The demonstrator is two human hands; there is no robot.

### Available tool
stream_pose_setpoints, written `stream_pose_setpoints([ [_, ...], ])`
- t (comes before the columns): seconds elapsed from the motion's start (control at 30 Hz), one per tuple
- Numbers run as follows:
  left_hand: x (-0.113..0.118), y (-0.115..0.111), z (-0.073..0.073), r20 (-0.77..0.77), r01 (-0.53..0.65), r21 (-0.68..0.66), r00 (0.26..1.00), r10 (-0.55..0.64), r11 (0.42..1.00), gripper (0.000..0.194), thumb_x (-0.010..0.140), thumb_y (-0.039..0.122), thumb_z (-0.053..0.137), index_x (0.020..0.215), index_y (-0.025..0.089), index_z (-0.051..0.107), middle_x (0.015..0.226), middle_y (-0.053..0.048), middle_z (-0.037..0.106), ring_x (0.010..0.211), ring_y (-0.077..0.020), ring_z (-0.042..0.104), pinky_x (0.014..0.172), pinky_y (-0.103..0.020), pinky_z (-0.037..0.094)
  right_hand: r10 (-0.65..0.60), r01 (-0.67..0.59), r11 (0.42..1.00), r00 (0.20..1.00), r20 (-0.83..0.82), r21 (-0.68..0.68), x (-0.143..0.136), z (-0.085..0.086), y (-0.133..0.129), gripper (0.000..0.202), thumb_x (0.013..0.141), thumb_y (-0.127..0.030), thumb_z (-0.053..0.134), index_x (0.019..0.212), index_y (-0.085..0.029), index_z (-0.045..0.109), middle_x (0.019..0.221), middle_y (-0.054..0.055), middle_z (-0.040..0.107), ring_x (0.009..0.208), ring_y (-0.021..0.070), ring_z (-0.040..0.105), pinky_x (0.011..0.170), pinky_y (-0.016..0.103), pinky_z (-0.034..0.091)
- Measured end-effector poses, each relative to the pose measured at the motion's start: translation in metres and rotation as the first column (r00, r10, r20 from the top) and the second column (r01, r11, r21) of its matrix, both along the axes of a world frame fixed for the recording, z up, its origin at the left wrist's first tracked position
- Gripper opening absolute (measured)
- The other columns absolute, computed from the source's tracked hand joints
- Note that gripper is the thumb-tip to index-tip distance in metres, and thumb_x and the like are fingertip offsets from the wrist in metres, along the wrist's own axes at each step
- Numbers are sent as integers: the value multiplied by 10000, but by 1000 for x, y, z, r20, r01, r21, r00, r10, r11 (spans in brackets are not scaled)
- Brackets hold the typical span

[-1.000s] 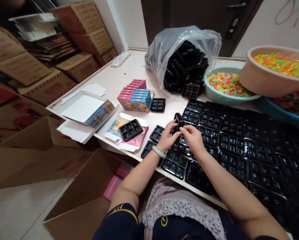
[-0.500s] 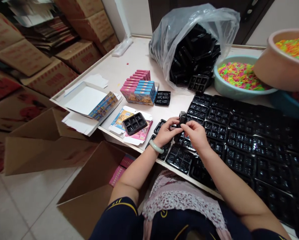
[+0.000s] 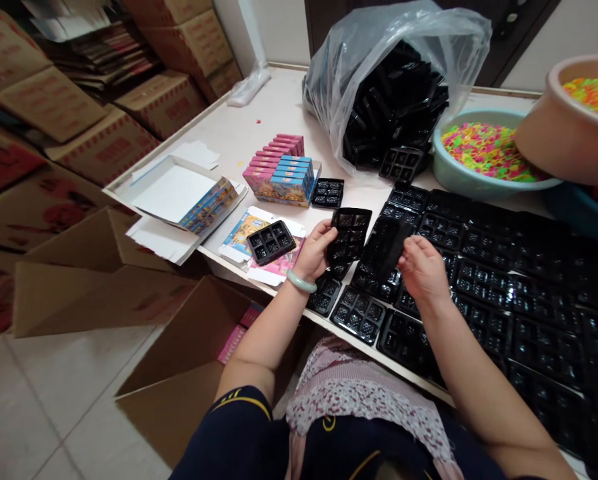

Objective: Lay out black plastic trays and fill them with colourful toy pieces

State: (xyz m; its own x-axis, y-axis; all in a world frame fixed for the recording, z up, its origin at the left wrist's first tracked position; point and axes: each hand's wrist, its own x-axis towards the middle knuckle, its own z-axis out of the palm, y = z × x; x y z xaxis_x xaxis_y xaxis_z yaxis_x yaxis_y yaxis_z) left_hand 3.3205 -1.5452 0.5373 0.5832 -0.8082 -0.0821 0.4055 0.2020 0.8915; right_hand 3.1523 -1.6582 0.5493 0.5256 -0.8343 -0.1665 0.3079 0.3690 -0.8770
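Note:
My left hand (image 3: 317, 252) grips a black plastic tray with six compartments (image 3: 349, 235), held tilted up over the table. A second black piece (image 3: 387, 243), flat and dark, is pinched at its edge by my right hand (image 3: 423, 267); its details are too dark to make out. The two pieces are apart. Rows of black six-compartment trays (image 3: 483, 283) lie on the table under and to the right of my hands. Left of my left hand, another black tray (image 3: 271, 242) rests on flattened printed cartons (image 3: 239, 235).
Pink and blue small boxes (image 3: 281, 172) stand behind, beside an open white carton (image 3: 176, 190). A clear bag (image 3: 329, 100) spills black trays at the back. Bowls of colourful small pieces, one turquoise (image 3: 449, 170), one pink (image 3: 539, 143), stand right. An open cardboard box (image 3: 179, 360) sits below the table edge.
My hands have moved apart. The black trays held close together on edge are now separate, one in each hand, with the left one showing its compartments.

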Motion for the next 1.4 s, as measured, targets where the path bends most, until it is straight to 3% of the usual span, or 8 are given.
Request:
stream_pose_setpoints([
  [0.1, 18, -14, -6, 35, 12, -6, 999, -11, 1000, 339, 748, 405, 720, 1012, 227, 604, 1009, -24, 684, 997, -200, 636, 923, -378, 489, -102, 101, 994, 994, 38, 32, -15, -2, -11, 396, 568, -418, 854, 730, -202, 564, 561, -89, 502, 470, 31, 468, 447, 142, 421],
  [0.2, 37, -39, -17, 379, 85, 66, 920, -104, 994, 231, 757, 280, 681, 972, 212, 628, 1152, -54, 657, 1119, -218, 591, 1014, -403, 431, -202, 198, 977, 978, 48, 72, -23, -5, -21, 431, 545, -404, 865, 733, -206, 531, 577, -100, 500, 480, 30, 479, 448, 139, 424],
  [0.37, 58, -79, -42, 799, 148, 518, 269, -538, 842, 253, 667, 30, 594, 843, 188, 685, 1285, -85, 604, 1233, -256, 509, 1107, -476, 307, -214, 209, 970, 976, 27, 125, -23, -16, -25, 461, 539, -421, 866, 747, -211, 512, 605, -109, 502, 483, 20, 484, 448, 126, 427],
  [0.47, 58, -81, -47, 759, 86, 638, 99, -644, 765, 253, 650, 30, 629, 842, 182, 695, 1284, -96, 593, 1237, -285, 496, 1092, -503, 309, -189, 187, 974, 982, 3, 130, -22, -22, -25, 461, 539, -443, 864, 756, -214, 528, 613, -104, 511, 492, 25, 502, 452, 128, 440],
  [0.63, 16, -70, -14, 882, 88, 284, 366, -296, 955, 191, 807, 262, 668, 981, 185, 668, 1098, -103, 622, 1088, -225, 557, 1009, -405, 412, -159, 163, 977, 986, -41, 135, -10, -26, -22, 455, 507, -464, 868, 728, -212, 559, 595, -88, 527, 509, 42, 520, 453, 142, 443],
  [0.9, -44, -67, 7, 459, 256, 109, 844, -277, 961, 263, 719, 361, 773, 852, 172, 648, 1179, -91, 584, 1079, -209, 565, 885, -332, 471, -84, 84, 996, 995, -50, -9, 4, -20, -8, 342, 609, -468, 797, 709, -210, 595, 613, -55, 564, 521, 70, 522, 489, 196, 465],
  [1.23, -41, -67, -4, -17, 269, 77, 963, -269, 960, 250, 656, 334, 814, 763, 157, 672, 1049, -36, 663, 917, -151, 618, 959, -357, 430, -96, 93, 994, 994, -49, -59, 1, -24, -2, 342, 687, -485, 744, 735, -201, 559, 541, -74, 532, 459, 63, 494, 480, 198, 460],
  [1.4, -44, -67, 1, 263, 148, 63, 951, -160, 987, 215, 642, 278, 818, 737, 158, 666, 1117, -45, 627, 1048, -170, 577, 944, -316, 428, -69, 43, 984, 987, -148, -172, 3, -22, -5, 340, 666, -458, 773, 747, -195, 573, 561, -74, 558, 467, 63, 509, 457, 188, 445],
])
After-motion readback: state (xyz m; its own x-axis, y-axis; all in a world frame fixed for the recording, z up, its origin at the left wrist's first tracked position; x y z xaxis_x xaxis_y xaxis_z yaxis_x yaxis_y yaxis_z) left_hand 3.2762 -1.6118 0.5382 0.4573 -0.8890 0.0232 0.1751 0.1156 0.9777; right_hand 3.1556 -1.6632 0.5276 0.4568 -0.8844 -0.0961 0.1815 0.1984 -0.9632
